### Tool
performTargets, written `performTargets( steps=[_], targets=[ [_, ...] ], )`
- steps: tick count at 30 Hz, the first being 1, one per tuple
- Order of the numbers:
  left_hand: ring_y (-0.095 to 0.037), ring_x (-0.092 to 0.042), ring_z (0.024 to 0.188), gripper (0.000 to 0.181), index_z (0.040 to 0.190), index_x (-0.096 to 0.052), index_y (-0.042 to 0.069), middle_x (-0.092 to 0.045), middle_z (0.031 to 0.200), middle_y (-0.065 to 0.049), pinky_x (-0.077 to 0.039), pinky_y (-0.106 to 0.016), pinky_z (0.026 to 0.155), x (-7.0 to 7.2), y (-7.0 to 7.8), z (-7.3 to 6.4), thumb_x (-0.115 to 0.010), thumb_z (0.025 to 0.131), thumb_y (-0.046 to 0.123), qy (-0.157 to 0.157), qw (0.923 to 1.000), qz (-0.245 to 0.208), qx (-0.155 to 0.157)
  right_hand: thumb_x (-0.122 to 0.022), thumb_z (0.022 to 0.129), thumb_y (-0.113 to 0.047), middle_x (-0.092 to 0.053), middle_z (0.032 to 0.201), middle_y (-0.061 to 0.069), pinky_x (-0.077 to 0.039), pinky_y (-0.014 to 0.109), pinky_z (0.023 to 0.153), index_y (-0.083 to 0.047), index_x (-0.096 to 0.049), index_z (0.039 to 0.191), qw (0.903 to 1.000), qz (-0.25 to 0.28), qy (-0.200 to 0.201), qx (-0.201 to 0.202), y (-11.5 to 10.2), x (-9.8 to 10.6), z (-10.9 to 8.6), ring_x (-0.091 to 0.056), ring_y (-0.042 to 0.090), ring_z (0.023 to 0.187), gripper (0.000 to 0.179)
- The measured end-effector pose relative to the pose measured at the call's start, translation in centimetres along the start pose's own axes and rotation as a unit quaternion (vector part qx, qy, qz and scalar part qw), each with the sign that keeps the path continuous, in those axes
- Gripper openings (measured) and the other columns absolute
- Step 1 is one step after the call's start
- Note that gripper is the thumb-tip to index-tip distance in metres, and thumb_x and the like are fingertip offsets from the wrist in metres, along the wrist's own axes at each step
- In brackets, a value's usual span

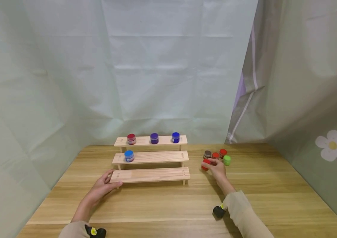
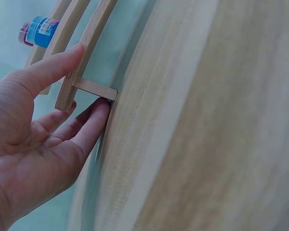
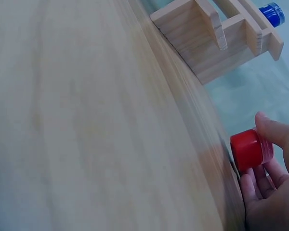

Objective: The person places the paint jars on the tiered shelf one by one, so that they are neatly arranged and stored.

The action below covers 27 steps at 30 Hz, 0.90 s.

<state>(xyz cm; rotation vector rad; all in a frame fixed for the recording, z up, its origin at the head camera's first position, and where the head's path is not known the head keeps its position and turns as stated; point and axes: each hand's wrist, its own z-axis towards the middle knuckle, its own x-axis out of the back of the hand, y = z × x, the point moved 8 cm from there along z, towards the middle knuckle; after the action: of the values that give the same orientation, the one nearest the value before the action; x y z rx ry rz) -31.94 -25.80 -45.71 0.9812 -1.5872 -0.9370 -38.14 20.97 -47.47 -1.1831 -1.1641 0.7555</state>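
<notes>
A three-step wooden rack [image 1: 150, 175] stands on the table. My left hand [image 1: 101, 186] holds the left end of its lowest step. In the left wrist view, the thumb lies along the step's edge and the other fingers are by the short leg [image 2: 95, 88]. Right of the rack, my right hand [image 1: 218, 171] pinches a small red jar [image 3: 248, 149] between thumb and fingers, low at the tabletop. Close to that hand are a dark-lidded jar [image 1: 207, 154], two red-lidded jars [image 1: 223, 152] and a light green jar [image 1: 226, 160].
On the top step stand a dark red jar [image 1: 131, 139], a purple jar [image 1: 154, 138] and a deep blue jar [image 1: 175, 137]. A lighter blue jar [image 1: 129, 156] sits at the left of the middle step. Pale sheeting [image 1: 168, 82] hangs behind the table [image 1: 162, 211].
</notes>
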Motion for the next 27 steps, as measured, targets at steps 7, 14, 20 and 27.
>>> performTargets(
  steps=[7, 14, 20, 27],
  targets=[
    [-0.044, -0.036, 0.140, 0.092, 0.155, -0.007, -0.001, -0.022, 0.156, -0.034, -0.038, -0.045, 0.112, 0.1, 0.0, -0.1, -0.067, 0.091, 0.027, 0.001, 1.0000, 0.000, -0.001, -0.075, 0.085, -0.022, -0.060, 0.128, 0.022, -0.045, 0.023, 0.086, 0.003, -0.061, 0.121, 0.9999, 0.002, -0.012, 0.005, 0.2, 0.1, -0.1, -0.055, 0.030, 0.116, 0.047],
    [-0.045, -0.038, 0.139, 0.090, 0.154, -0.008, -0.002, -0.023, 0.155, -0.035, -0.041, -0.043, 0.110, 0.1, 0.0, -0.1, -0.067, 0.092, 0.026, 0.004, 1.0000, 0.005, -0.004, -0.075, 0.085, -0.021, -0.060, 0.124, 0.019, -0.043, 0.018, 0.083, 0.001, -0.061, 0.123, 0.9993, 0.018, -0.023, 0.024, -0.2, 0.1, -0.4, -0.054, 0.025, 0.112, 0.046],
    [-0.044, -0.038, 0.139, 0.090, 0.155, -0.008, -0.002, -0.024, 0.154, -0.035, -0.041, -0.042, 0.108, 0.0, -0.1, 0.1, -0.067, 0.092, 0.025, 0.005, 1.0000, -0.001, 0.000, -0.076, 0.084, -0.020, -0.061, 0.123, 0.017, -0.044, 0.011, 0.077, 0.001, -0.060, 0.125, 0.9985, 0.036, -0.015, 0.037, -0.7, 0.5, -0.7, -0.056, 0.021, 0.109, 0.048],
    [-0.044, -0.037, 0.140, 0.090, 0.155, -0.008, -0.001, -0.022, 0.155, -0.035, -0.038, -0.048, 0.112, 0.1, -0.3, 0.3, -0.067, 0.092, 0.025, 0.007, 1.0000, -0.005, 0.004, -0.077, 0.083, -0.021, -0.064, 0.120, 0.013, -0.046, 0.010, 0.075, -0.001, -0.061, 0.125, 0.9974, 0.048, -0.024, 0.048, -2.2, 0.2, -0.9, -0.057, 0.011, 0.100, 0.049]
  ],
)
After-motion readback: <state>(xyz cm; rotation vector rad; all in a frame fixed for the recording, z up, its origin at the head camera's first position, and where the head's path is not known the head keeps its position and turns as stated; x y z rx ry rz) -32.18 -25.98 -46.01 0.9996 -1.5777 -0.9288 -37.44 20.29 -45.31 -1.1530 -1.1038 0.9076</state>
